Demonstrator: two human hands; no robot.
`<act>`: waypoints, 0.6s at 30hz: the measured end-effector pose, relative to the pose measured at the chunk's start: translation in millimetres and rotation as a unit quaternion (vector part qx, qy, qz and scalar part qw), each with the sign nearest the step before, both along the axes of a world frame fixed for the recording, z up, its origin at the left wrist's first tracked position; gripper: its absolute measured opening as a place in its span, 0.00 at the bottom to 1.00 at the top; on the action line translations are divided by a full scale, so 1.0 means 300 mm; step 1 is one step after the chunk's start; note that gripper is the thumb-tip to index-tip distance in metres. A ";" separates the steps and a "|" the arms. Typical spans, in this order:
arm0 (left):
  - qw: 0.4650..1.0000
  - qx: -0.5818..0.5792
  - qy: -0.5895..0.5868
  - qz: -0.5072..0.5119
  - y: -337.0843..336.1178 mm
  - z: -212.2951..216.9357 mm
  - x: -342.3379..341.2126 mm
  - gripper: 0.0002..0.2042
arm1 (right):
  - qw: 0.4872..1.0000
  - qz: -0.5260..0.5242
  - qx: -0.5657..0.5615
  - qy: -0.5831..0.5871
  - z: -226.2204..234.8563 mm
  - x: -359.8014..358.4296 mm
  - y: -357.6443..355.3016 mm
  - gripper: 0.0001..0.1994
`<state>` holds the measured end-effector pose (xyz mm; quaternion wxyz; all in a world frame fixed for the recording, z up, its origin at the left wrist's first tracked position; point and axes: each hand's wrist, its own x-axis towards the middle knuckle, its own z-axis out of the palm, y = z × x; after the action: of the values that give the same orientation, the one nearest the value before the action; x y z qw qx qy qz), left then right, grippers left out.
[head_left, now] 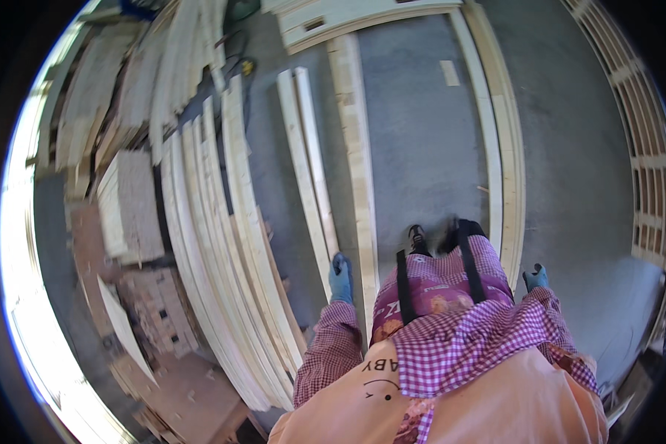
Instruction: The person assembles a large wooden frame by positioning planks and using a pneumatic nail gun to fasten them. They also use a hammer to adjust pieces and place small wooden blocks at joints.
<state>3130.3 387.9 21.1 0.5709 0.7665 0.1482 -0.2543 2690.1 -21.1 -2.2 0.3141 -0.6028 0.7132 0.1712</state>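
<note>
My left hand [340, 279], in a blue glove, is closed around a pair of long, narrow wooden planks [305, 159] at my left side. The planks run forward from the hand, side by side, with a thin dark gap between them. How the fingers wrap underneath is hidden. On the other side of my body, my right hand [536, 277], also gloved in blue, hangs over the grey floor with nothing in it; its visible fingers are loosely bent and apart.
A long beam [357, 155] lies just right of the planks. More long timbers [505, 140] line my right. Stacked lumber [214, 259] and a block of boards [132, 207] fill the left. Ahead is a pale wooden panel [370, 18]; a slatted wooden frame [641, 140] is far right.
</note>
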 end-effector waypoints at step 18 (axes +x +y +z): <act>0.953 -0.196 0.039 -0.226 -1.912 -0.227 0.703 0.30 | 0.997 0.009 0.009 -0.080 -0.645 1.497 -1.281 0.32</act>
<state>3341.0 -185.6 -47.1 0.6315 0.6421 -0.0591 -0.4305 3139.1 -405.5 -195.7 0.3739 -0.6180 0.6791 0.1312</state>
